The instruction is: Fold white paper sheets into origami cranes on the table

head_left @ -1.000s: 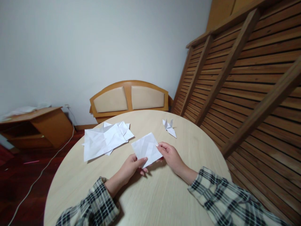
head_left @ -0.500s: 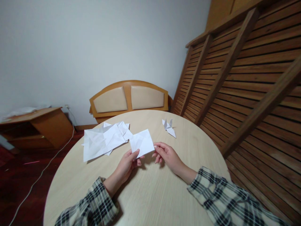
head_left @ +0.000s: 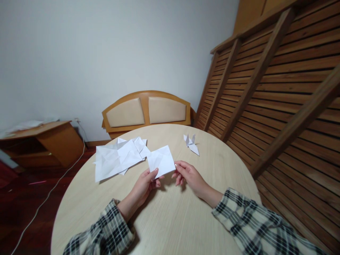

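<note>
Between my hands is a small white square of paper (head_left: pixel 162 158) with faint creases, raised a little over the table. My left hand (head_left: pixel 147 181) pinches its lower edge, thumb on top and fingers beneath. At the paper's right corner, my right hand (head_left: pixel 188 175) holds it between thumb and forefinger, the other fingers curled below. Creased white sheets (head_left: pixel 119 157) lie in a loose pile to the left, just beyond my left hand. A folded white paper crane (head_left: pixel 190 143) sits farther back, to the right of the square.
The round pale wooden table (head_left: pixel 170 226) carries all the paper. Behind it stands a padded headboard (head_left: pixel 146 110) against the wall. A slatted wooden frame (head_left: pixel 265 95) leans along the right. At left are a low cabinet (head_left: pixel 55 145) and a white cable (head_left: pixel 54 189) on the floor.
The camera view has shifted very slightly. Both hands keep the same grip on the paper square, and the pile and crane stay in place.
</note>
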`<state>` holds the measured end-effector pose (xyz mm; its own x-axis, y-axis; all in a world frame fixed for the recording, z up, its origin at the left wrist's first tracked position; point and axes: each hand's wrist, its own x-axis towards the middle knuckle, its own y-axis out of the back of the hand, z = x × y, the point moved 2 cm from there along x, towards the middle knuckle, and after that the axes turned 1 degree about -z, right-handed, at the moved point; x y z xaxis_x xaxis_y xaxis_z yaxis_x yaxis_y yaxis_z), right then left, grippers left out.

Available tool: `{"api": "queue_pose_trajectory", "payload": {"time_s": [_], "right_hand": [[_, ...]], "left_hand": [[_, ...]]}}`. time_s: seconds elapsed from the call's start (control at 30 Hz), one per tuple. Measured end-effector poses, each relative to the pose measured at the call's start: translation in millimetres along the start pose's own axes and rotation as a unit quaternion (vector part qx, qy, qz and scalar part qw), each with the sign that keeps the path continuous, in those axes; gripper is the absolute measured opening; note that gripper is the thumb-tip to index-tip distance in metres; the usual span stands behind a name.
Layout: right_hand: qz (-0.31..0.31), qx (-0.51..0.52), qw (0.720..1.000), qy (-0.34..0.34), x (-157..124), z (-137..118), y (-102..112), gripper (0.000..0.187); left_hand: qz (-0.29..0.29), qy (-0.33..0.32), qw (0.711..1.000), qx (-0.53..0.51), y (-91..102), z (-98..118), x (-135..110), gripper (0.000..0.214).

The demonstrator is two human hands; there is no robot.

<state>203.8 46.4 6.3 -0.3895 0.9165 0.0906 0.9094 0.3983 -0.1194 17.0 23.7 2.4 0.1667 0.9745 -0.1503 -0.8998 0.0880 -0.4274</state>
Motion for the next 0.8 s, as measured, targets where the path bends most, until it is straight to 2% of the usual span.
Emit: {"api": "queue_pose_trajectory", "payload": {"time_s": [0.4, 0.8], "right_hand": [[-0.016, 0.014, 1.000, -0.005, -0.8, -1.4, -0.8, 0.030], [-0.002, -0.002, 1.000, -0.008, -0.2, -2.2, 2.5, 0.028]], "left_hand": [[-0.002, 0.001, 1.000, 0.001, 0.3, -0.7, 0.4, 0.031], [-0.005, -0.004, 1.000, -0.001, -2.2, 0.5, -1.5, 0.033]]}}
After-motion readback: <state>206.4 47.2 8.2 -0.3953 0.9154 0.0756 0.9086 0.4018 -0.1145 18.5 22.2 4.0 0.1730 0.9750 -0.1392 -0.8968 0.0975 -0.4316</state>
